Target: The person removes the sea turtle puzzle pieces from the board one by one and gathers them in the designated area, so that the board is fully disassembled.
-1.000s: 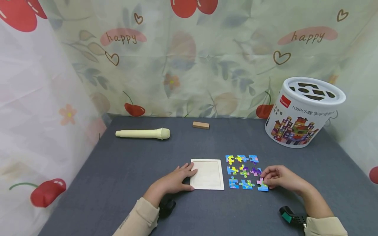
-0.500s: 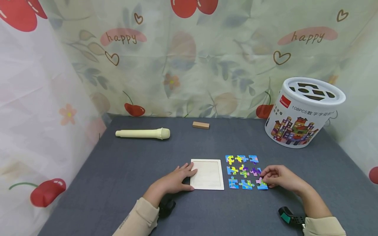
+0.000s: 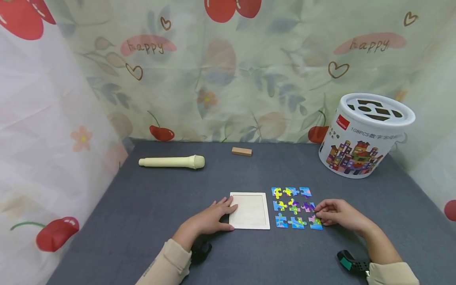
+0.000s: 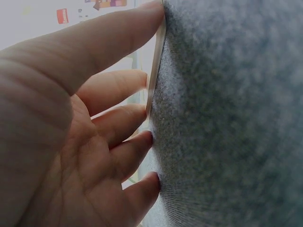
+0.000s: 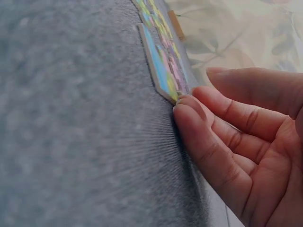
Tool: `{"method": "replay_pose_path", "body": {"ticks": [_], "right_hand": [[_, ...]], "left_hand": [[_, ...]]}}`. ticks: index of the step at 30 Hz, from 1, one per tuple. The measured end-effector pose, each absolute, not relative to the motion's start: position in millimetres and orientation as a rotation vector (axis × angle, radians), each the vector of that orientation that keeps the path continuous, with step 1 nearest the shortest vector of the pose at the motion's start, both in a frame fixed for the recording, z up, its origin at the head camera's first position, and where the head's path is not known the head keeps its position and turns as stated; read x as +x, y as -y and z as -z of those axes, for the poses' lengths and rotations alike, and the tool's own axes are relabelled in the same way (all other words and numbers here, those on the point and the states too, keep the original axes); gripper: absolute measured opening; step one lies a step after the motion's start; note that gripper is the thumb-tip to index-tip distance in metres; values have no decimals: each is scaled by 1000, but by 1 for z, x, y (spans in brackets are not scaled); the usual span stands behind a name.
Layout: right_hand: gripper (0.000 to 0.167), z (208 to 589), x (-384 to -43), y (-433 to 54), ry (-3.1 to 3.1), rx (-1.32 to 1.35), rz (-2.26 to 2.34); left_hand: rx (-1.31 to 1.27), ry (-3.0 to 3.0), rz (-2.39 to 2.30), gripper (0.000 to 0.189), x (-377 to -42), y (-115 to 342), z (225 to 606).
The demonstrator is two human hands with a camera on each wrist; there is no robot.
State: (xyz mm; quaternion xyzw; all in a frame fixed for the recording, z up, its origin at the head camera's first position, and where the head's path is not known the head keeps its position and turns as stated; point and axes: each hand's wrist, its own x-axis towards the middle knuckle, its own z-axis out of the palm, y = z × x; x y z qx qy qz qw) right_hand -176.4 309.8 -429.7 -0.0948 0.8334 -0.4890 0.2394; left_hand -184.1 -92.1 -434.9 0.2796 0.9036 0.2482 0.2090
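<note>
My left hand [image 3: 211,217] rests with spread fingers along the left side of a square wooden puzzle tray [image 3: 250,211]. In the left wrist view, the thumb and two fingertips meet the tray's thin edge [image 4: 155,71]. To the tray's right, several colourful jigsaw pieces [image 3: 295,208] lie in spaced rows. My right hand [image 3: 338,213] is at the near right puzzle piece [image 3: 316,224], blue, pink and green. Its thumb and a bent fingertip pinch that piece's corner in the right wrist view, while the piece [image 5: 160,71] lies flat on the dark cloth.
A cream toy microphone [image 3: 172,162] lies at the back left. Further right at the back is a small wooden block [image 3: 242,151]. A white bucket [image 3: 363,138] with a slotted lid stands at the back right. Patterned curtains [image 3: 228,79] enclose the table.
The near right puzzle piece has shifted slightly away from me and left, toward the others, with my right hand. My left hand and the tray have stayed put.
</note>
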Motion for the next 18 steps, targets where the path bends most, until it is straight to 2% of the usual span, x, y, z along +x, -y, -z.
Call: {"method": "replay_pose_path", "body": {"ticks": [18], "right_hand": [[39, 424, -175, -305, -2362, -230, 1324]], "left_hand": [[749, -2510, -749, 68, -184, 101, 432]]}}
